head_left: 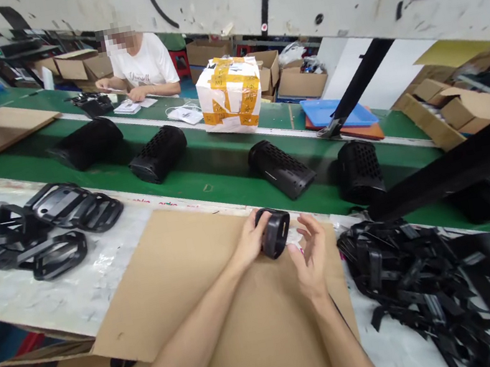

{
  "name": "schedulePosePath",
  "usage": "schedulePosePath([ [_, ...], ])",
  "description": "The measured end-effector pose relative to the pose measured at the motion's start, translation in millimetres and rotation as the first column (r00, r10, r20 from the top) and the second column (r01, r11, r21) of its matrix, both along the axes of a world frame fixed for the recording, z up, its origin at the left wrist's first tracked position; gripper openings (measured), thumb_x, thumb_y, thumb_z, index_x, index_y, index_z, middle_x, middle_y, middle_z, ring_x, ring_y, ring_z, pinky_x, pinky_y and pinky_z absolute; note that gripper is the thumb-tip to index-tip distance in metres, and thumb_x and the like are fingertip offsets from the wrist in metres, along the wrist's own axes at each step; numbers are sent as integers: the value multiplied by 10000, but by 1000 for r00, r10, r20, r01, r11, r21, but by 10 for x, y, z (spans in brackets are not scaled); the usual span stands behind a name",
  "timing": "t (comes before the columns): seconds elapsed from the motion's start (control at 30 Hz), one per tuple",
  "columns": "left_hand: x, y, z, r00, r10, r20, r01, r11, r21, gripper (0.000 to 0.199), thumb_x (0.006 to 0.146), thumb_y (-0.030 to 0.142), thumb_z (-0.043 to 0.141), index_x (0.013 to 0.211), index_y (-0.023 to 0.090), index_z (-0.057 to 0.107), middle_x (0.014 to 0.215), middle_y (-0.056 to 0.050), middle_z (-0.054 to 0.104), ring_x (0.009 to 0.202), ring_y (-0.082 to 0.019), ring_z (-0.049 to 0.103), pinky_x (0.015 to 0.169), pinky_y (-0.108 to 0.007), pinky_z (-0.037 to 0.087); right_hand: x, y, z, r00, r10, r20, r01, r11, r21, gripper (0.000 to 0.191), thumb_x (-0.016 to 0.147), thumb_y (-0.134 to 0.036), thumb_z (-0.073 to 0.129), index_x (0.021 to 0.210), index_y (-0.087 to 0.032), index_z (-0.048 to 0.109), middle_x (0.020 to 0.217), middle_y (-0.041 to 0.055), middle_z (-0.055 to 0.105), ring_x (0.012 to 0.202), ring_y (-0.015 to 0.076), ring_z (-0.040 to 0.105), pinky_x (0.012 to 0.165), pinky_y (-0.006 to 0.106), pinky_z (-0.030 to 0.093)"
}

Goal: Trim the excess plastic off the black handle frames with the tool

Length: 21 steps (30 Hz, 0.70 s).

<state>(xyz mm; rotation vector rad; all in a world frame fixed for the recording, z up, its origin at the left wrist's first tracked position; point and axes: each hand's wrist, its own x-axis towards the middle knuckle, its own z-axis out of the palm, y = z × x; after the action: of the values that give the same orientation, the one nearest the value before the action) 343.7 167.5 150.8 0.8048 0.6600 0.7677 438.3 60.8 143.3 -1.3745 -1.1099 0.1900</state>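
Black ring (pixel 275 233) clamped in left hand (pixel 254 232), forearm angled inward; right hand (pixel 309 254) raised beside it, fingers parted.

Smooth black plastic shines softly on an oval ring-shaped part (pixel 271 237) near the centre, toward 6 o'clock, above a matt brown cardboard sheet (pixel 257 333). At 9 o'clock, black looped plastic-looking frames (pixel 59 207) catch glossy highlights; at 4 o'clock, a tangle of thin black strips (pixel 376 265) mixes dull and shiny faces. Glossy yellow tape (pixel 250 81) crosses a white-wrapped box (pixel 206 92) at 12 o'clock, below a scuffed, white painted beam (pixel 214 8). Smooth blue plastic (pixel 356 113) forms a flat tray at 2 o'clock.
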Motion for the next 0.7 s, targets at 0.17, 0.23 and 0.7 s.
schedulePosePath([
  [0.17,22,-135,-9,995,-95,16,92,989,111,530,778,668,773,892,195,563,755,15,588,633,-114,528,612,-235,420,-18,30,-30,997,69,25,-66,990,-125,841,900,-465,717,1604,-252,309,1624,160,370,1501,346,386,1232,597,331],
  [0.23,-1,-118,10,995,-95,-2,94,984,154,524,813,687,725,848,183,584,720,11,574,610,-117,503,611,-248,414,-24,41,-15,999,30,31,-27,993,-118,760,913,-419,705,1571,-250,364,1580,157,433,1477,335,425,1235,597,330],
  [0.7,-135,71,145,918,-326,225,380,883,-275,507,829,591,731,655,165,520,579,19,435,527,-107,433,540,-232,416,-15,38,9,989,139,50,-134,986,-96,737,874,-377,721,1537,-243,431,1546,146,490,1449,343,469,1225,585,365],
])
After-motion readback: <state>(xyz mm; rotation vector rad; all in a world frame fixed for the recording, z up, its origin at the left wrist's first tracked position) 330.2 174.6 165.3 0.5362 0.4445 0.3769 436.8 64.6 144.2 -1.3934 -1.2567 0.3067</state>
